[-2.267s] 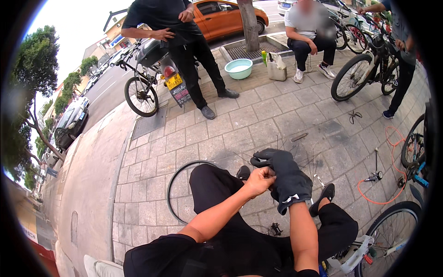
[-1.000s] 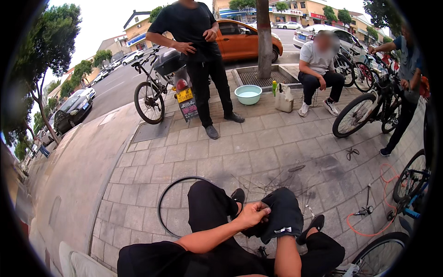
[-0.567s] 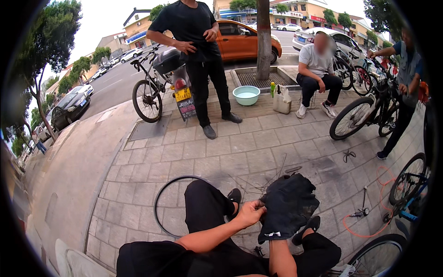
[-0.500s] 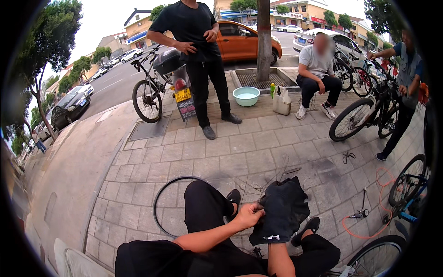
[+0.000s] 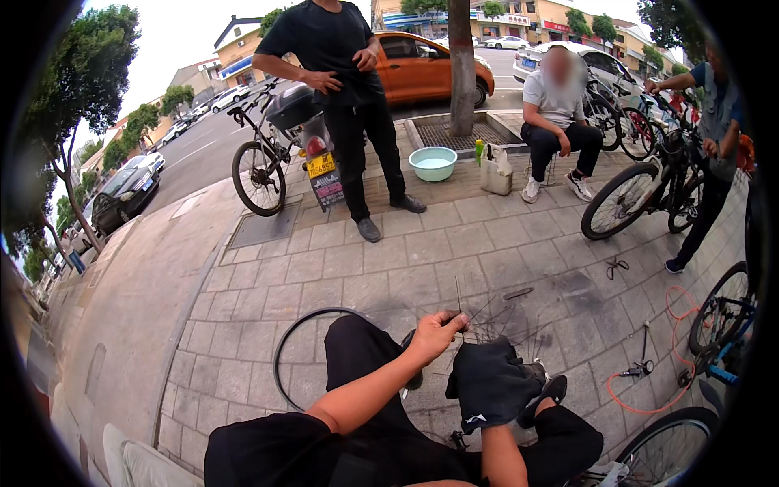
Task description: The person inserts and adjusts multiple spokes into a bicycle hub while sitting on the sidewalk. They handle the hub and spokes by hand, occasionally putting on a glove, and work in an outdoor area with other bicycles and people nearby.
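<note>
My left hand (image 5: 442, 334) reaches forward over the paving, thumb and fingers pinched together on a thin wire-like spoke (image 5: 458, 294) that sticks up from the fingertips. Black cloth (image 5: 487, 390) with a small white mark covers my right hand from the wrist up, so its fingers are hidden. Something greyish (image 5: 535, 370) shows at the far right edge of the cloth; I cannot make out what it is. Several more thin spokes (image 5: 489, 318) lie scattered on the ground just beyond both hands.
A black bicycle rim or tyre (image 5: 280, 365) lies by my left leg. Scissors (image 5: 618, 266), a gauge pump (image 5: 647, 365) with orange hose (image 5: 626, 406) and bicycles (image 5: 621, 200) are on the right. Ahead are a standing person (image 5: 357, 105), a basin (image 5: 433, 169) and a seated person (image 5: 556, 114).
My left hand has moved forward from beside the cloth and now shows a spoke in its pinch. My right hand has turned, and the cloth has shifted with it.
</note>
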### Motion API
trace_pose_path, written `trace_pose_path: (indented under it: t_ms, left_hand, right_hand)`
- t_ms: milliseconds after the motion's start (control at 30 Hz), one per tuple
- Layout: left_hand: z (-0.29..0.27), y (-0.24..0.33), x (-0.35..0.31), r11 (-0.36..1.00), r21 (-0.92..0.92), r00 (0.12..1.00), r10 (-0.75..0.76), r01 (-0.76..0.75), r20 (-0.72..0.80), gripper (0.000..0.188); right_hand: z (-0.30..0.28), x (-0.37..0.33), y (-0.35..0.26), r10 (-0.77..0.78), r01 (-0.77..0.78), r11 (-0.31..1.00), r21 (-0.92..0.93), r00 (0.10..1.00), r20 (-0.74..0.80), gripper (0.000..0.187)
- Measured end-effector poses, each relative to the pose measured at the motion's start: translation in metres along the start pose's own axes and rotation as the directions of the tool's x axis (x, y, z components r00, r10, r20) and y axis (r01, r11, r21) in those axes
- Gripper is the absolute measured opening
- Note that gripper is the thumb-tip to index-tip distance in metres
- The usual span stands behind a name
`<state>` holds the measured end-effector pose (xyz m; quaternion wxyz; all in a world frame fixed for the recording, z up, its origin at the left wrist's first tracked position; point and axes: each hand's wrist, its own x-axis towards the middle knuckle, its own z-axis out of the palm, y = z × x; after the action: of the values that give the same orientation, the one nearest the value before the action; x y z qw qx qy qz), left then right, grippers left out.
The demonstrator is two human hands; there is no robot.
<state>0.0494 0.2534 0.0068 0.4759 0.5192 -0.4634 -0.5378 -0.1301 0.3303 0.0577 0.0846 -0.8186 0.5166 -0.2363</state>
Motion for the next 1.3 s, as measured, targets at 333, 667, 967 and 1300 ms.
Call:
trace_pose_path:
  t_ms: [333,667,967,1300]
  left_hand:
    - [-0.024,-0.005,0.04,0.966,-0.256,0.988,0.001,0.039,0.156,0.037]
    - [0.002,-0.015,0.016,0.931,-0.335,0.952,-0.04,0.146,0.305,0.027]
    - [-0.005,0.001,0.046,0.998,-0.058,0.983,-0.02,0.031,0.182,0.027]
    - [0.028,-0.016,0.027,0.993,0.099,0.951,-0.086,0.058,0.298,0.033]
  right_hand:
    - [-0.006,-0.001,-0.001,-0.03,0.028,0.999,0.031,0.998,0.054,0.021]
    - [-0.017,0.015,0.009,-0.035,0.034,0.999,0.019,0.998,0.051,0.019]
    - [-0.004,0.002,-0.005,-0.054,0.052,0.998,0.037,0.997,0.063,0.018]
    - [-0.013,0.014,0.005,0.014,-0.014,1.0,-0.018,0.999,-0.033,0.017]
